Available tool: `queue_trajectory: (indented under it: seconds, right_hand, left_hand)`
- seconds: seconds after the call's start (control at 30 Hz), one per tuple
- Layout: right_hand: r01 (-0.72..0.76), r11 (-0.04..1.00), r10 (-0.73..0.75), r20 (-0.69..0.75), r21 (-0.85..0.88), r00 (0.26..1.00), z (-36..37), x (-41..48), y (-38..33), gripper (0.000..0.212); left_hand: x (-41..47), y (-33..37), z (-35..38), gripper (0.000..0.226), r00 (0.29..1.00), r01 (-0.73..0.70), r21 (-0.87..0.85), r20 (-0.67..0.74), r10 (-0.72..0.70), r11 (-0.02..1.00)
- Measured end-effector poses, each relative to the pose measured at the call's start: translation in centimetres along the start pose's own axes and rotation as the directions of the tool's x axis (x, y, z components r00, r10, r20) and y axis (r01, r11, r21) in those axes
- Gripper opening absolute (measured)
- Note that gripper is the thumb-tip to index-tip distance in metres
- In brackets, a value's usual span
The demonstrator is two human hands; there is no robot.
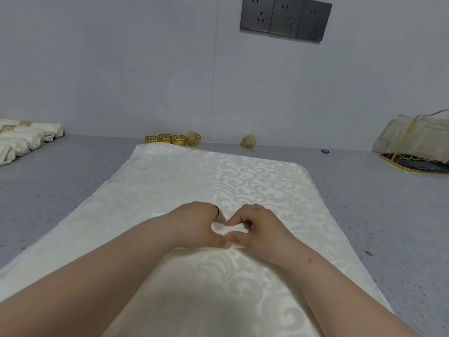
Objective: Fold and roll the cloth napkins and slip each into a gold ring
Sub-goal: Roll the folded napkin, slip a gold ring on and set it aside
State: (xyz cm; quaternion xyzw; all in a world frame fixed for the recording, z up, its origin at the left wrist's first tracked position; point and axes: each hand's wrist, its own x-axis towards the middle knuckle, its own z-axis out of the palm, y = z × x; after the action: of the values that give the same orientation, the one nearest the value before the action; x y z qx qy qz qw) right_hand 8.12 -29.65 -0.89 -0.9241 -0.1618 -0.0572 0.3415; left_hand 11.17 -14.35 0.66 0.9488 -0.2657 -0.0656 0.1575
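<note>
**Rolling Begun at the Napkin's Middle**

Left of the cream damask cloth napkin (243,181) lay finished ringed rolls (26,139). On it, the left hand (194,227) and right hand (262,229) pinched a small rolled fold. Beyond it waited gold fretwork rings (170,139). Next likely called for even rolling forward. No writing was legible.

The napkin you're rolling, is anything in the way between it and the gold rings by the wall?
Nothing visible blocks it. Both hands, left hand and right hand, grip the napkin roll. Beyond lies only the flat cloth, with the gold rings just past its far edge.
</note>
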Motion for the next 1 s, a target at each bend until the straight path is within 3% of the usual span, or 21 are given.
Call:
queue_trajectory:
  seconds: [0.07, 0.17, 0.3, 0.4, 0.5, 0.57, 0.63, 0.7, 0.8, 0.9, 1.0]
  right_hand:
    - [0.053, 0.998, -0.054, -0.027, -0.044, 0.998, 0.1, 0.2, 0.4, 0.018]
    - [0.075, 0.996, -0.076, -0.043, -0.043, 0.996, 0.4, 0.1, 0.8, 0.015]
    - [-0.071, 0.919, 0.142, -0.159, 0.387, 0.977, -0.3, -0.2, 0.9, 0.019]
    - [-0.139, 0.953, 0.169, -0.094, 0.270, 0.981, -0.3, 0.0, 1.7, 0.011]
    - [-0.108, 0.987, 0.108, 0.005, 0.123, 0.994, 0.1, 0.1, 2.2, 0.023]
    - [-0.040, 0.998, 0.039, 0.022, 0.053, 0.999, 0.1, 0.1, 2.2, 0.027]
    - [-0.027, 0.998, 0.026, 0.013, 0.050, 1.000, 0.2, 0.1, 2.0, 0.025]
    - [-0.035, 0.999, 0.036, -0.029, 0.003, 0.999, 0.5, 0.0, 1.8, 0.024]
    - [-0.010, 1.000, 0.008, -0.075, -0.022, 0.997, 1.2, -0.3, 0.8, 0.041]
    - [-0.101, 0.979, 0.098, 0.023, 0.179, 0.995, 1.6, -0.2, -1.1, 0.029]
    - [-0.176, 0.866, 0.133, 0.124, 0.469, 0.983, 1.9, 0.4, -2.1, 0.030]
  left_hand:
    - [0.2, 0.4, 0.3, 0.043, 1.000, -0.010, 0.047, 0.003, 0.010, 0.999]
    - [0.0, 0.6, 1.1, 0.035, 0.992, 0.023, 0.075, -0.128, -0.014, 0.997]
    - [-1.2, 1.1, 2.1, 0.024, 0.963, -0.010, 0.287, -0.255, 0.087, 0.958]
    - [-1.8, 1.1, 2.5, 0.030, 0.958, -0.073, 0.432, -0.220, 0.184, 0.899]
    - [-2.2, 0.2, 2.1, 0.028, 0.948, -0.071, 0.377, -0.263, 0.180, 0.924]
    - [-2.4, -1.1, 1.4, 0.044, 0.920, -0.049, 0.332, -0.353, 0.172, 0.942]
    - [-2.4, -2.9, 0.8, 0.055, 0.882, 0.027, 0.258, -0.461, 0.098, 0.966]
    - [-2.4, -4.8, 0.5, 0.048, 0.822, 0.088, 0.142, -0.570, 0.009, 0.986]
    - [-3.0, -5.8, 0.6, 0.059, 0.747, 0.079, 0.028, -0.663, -0.040, 0.996]
    - [-3.1, -5.6, 1.0, 0.039, 0.758, 0.034, 0.089, -0.652, 0.032, 0.995]
    - [-3.3, -5.3, 1.4, 0.025, 0.736, -0.032, 0.126, -0.668, 0.108, 0.992]
